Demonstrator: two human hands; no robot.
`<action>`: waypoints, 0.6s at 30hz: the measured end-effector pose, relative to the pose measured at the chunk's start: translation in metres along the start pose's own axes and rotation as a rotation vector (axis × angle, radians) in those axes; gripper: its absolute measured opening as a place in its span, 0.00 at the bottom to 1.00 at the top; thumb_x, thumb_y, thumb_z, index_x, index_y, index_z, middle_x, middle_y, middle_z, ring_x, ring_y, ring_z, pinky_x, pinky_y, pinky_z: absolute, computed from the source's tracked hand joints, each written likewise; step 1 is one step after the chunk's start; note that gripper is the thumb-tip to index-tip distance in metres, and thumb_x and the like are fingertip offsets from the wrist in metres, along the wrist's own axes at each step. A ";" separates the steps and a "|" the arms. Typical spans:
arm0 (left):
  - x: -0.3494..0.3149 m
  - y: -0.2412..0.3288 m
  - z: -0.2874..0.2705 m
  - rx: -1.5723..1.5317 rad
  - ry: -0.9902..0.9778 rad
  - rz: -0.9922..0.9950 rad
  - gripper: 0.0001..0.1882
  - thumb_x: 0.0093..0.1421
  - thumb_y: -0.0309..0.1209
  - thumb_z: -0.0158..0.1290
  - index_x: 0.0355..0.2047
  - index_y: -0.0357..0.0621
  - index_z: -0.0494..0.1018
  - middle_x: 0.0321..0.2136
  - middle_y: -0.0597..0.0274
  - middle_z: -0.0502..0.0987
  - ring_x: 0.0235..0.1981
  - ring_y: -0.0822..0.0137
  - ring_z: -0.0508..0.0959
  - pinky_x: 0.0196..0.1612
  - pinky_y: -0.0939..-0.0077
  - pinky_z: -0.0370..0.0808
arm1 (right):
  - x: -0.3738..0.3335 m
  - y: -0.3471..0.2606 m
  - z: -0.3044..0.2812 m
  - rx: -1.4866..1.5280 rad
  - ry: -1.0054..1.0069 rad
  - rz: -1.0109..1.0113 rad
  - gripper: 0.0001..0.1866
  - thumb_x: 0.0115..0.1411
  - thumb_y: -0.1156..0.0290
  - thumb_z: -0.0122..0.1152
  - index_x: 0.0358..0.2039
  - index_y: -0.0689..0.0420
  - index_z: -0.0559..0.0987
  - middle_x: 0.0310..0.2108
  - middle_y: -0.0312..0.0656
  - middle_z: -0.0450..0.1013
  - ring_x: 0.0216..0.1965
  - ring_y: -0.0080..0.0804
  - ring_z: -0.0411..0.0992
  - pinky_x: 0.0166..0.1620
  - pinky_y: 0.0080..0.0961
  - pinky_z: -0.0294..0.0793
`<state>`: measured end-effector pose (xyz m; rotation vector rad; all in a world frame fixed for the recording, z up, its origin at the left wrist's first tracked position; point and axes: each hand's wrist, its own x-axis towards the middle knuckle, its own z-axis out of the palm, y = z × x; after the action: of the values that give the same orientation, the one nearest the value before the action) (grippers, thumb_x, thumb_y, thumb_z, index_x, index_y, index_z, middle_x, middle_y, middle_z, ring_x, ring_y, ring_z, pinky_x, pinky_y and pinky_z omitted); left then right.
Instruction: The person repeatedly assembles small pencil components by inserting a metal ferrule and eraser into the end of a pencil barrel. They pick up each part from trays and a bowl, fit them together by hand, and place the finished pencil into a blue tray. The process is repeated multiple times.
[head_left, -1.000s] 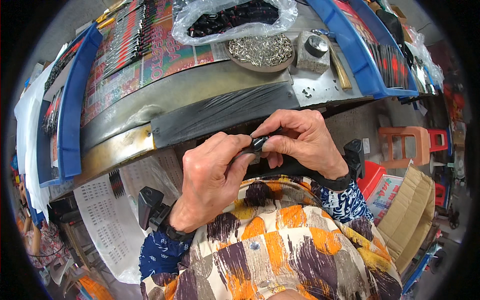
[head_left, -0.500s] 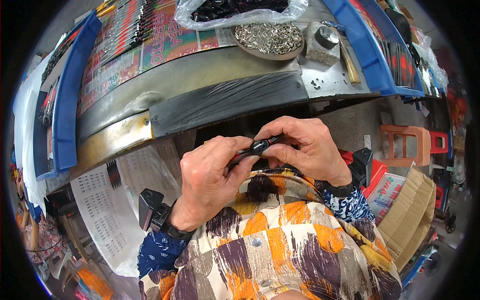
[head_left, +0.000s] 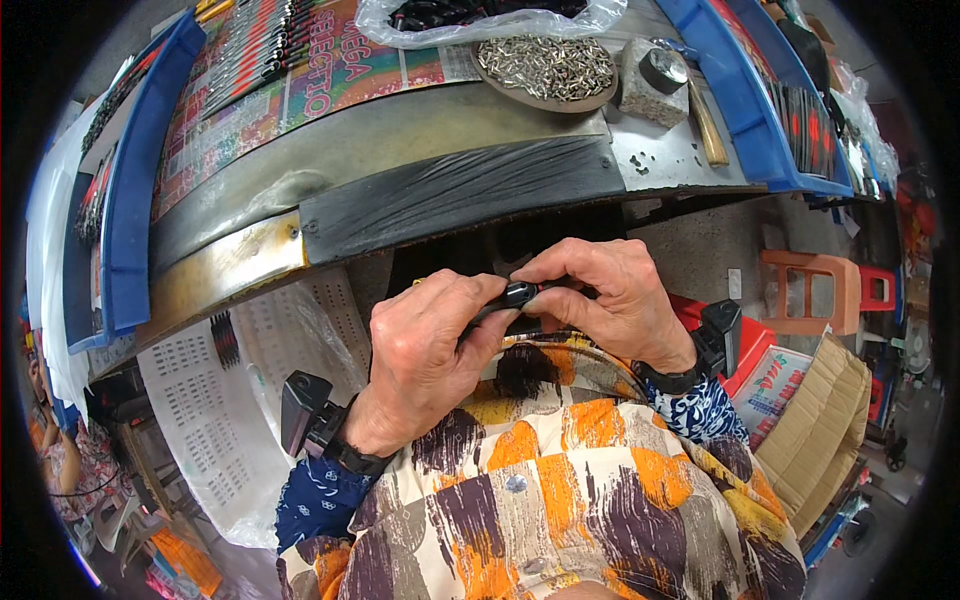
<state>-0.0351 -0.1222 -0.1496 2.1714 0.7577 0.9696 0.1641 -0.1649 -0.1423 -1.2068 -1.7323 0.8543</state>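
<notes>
My left hand (head_left: pixel 437 345) and my right hand (head_left: pixel 600 303) meet just off the bench edge, above my lap. Between their fingertips is a small, glossy black piece (head_left: pixel 519 294), slim with a rounded, thicker middle. The left thumb and fingers pinch one end of it, and the right thumb and forefinger pinch the other. Most of its length is hidden by the fingers, so its exact kind does not show. The bench edge with its black strip (head_left: pixel 460 190) lies just beyond both hands.
Ahead on the bench stand a round dish (head_left: pixel 490 78) of small silver metal pins, a bag (head_left: pixel 370 25) of black parts, and a stone block (head_left: pixel 640 95) beside a wooden handle (head_left: pixel 708 125). Blue bins (head_left: pixel 130 230) flank the sides. Rows of red-and-black tools (head_left: pixel 262 50) lie far left.
The held piece has turned slightly between my fingers, so less of its red shows. My right hand has shifted a little; both hands keep their pinch.
</notes>
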 end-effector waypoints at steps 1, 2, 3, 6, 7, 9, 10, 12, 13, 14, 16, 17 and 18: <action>0.000 0.000 0.000 -0.005 -0.001 0.000 0.14 0.45 0.19 0.63 0.34 0.38 0.76 0.23 0.56 0.75 0.22 0.58 0.76 0.24 0.70 0.73 | -0.001 -0.001 0.000 0.041 0.001 0.032 0.08 0.54 0.76 0.66 0.34 0.63 0.79 0.27 0.43 0.77 0.25 0.31 0.77 0.27 0.22 0.73; 0.000 0.000 0.000 -0.010 -0.005 -0.003 0.14 0.45 0.19 0.63 0.34 0.38 0.76 0.23 0.56 0.75 0.22 0.58 0.76 0.24 0.70 0.73 | -0.001 -0.001 0.000 0.088 0.007 0.058 0.08 0.54 0.76 0.66 0.34 0.63 0.79 0.27 0.43 0.77 0.25 0.31 0.77 0.28 0.22 0.74; 0.001 -0.001 0.000 -0.006 -0.002 -0.002 0.14 0.45 0.20 0.63 0.34 0.38 0.76 0.22 0.58 0.75 0.20 0.63 0.75 0.23 0.73 0.71 | -0.002 -0.001 0.001 0.088 0.014 0.064 0.08 0.54 0.77 0.66 0.35 0.63 0.79 0.27 0.43 0.77 0.25 0.30 0.77 0.28 0.21 0.74; 0.002 -0.001 -0.001 -0.001 0.003 -0.006 0.13 0.47 0.21 0.64 0.34 0.38 0.78 0.21 0.62 0.74 0.17 0.73 0.71 0.20 0.81 0.68 | -0.002 -0.003 0.000 0.080 0.037 0.059 0.08 0.53 0.77 0.67 0.35 0.63 0.80 0.27 0.42 0.77 0.25 0.29 0.77 0.28 0.21 0.74; 0.002 -0.001 -0.001 -0.003 0.006 -0.007 0.13 0.46 0.21 0.65 0.34 0.38 0.78 0.21 0.62 0.74 0.17 0.74 0.71 0.20 0.81 0.68 | -0.002 -0.004 0.000 0.061 0.038 0.054 0.08 0.53 0.77 0.67 0.35 0.63 0.80 0.27 0.42 0.77 0.25 0.29 0.77 0.28 0.21 0.74; 0.002 0.000 -0.001 -0.008 0.013 -0.005 0.13 0.46 0.21 0.65 0.34 0.38 0.78 0.21 0.62 0.75 0.17 0.74 0.71 0.19 0.81 0.68 | -0.002 -0.004 -0.002 0.040 0.032 0.048 0.09 0.53 0.77 0.67 0.35 0.63 0.80 0.28 0.42 0.77 0.25 0.29 0.77 0.28 0.21 0.74; 0.002 0.000 0.000 -0.010 0.017 -0.004 0.13 0.46 0.21 0.65 0.35 0.38 0.78 0.21 0.62 0.75 0.16 0.74 0.71 0.19 0.81 0.67 | -0.002 -0.004 -0.002 0.039 0.024 0.048 0.09 0.53 0.77 0.67 0.36 0.62 0.80 0.28 0.42 0.77 0.25 0.29 0.77 0.28 0.21 0.74; 0.001 0.000 0.000 -0.009 0.015 -0.004 0.14 0.45 0.20 0.64 0.34 0.38 0.77 0.22 0.61 0.75 0.18 0.69 0.73 0.21 0.77 0.69 | -0.003 -0.004 -0.002 0.044 0.012 0.052 0.09 0.53 0.77 0.66 0.36 0.62 0.80 0.28 0.42 0.77 0.25 0.30 0.77 0.28 0.21 0.74; 0.001 0.000 0.000 -0.007 0.010 -0.006 0.14 0.45 0.20 0.63 0.34 0.38 0.76 0.22 0.59 0.75 0.20 0.64 0.75 0.23 0.74 0.72 | -0.003 -0.003 -0.002 0.051 0.008 0.055 0.09 0.53 0.77 0.66 0.36 0.62 0.80 0.28 0.42 0.77 0.25 0.30 0.77 0.28 0.22 0.74; 0.000 0.000 0.001 -0.005 0.004 -0.007 0.14 0.44 0.19 0.63 0.33 0.38 0.75 0.23 0.57 0.75 0.22 0.59 0.77 0.25 0.70 0.74 | -0.003 -0.003 -0.001 0.065 0.003 0.063 0.09 0.53 0.77 0.66 0.36 0.62 0.80 0.28 0.42 0.77 0.26 0.31 0.77 0.28 0.22 0.74; -0.001 -0.001 0.001 0.013 0.000 0.005 0.14 0.44 0.19 0.63 0.33 0.38 0.75 0.23 0.57 0.75 0.22 0.59 0.77 0.25 0.70 0.73 | -0.003 0.000 0.000 0.019 0.008 0.014 0.09 0.53 0.76 0.66 0.35 0.62 0.79 0.27 0.43 0.77 0.25 0.32 0.77 0.28 0.22 0.74; -0.001 -0.001 0.002 0.022 -0.002 0.013 0.14 0.44 0.19 0.62 0.33 0.38 0.75 0.23 0.57 0.75 0.22 0.59 0.77 0.25 0.70 0.73 | -0.003 0.001 0.000 -0.001 0.010 -0.003 0.09 0.53 0.76 0.67 0.35 0.62 0.79 0.27 0.43 0.77 0.25 0.32 0.77 0.28 0.22 0.74; -0.001 -0.001 0.002 0.021 0.000 0.015 0.14 0.44 0.19 0.62 0.33 0.38 0.75 0.23 0.57 0.75 0.22 0.59 0.77 0.25 0.70 0.73 | -0.004 0.002 0.000 -0.015 0.005 -0.016 0.09 0.53 0.75 0.67 0.35 0.62 0.79 0.27 0.43 0.77 0.25 0.33 0.77 0.28 0.23 0.74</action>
<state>-0.0343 -0.1234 -0.1520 2.1978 0.7555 0.9739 0.1653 -0.1677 -0.1453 -1.2021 -1.7447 0.8291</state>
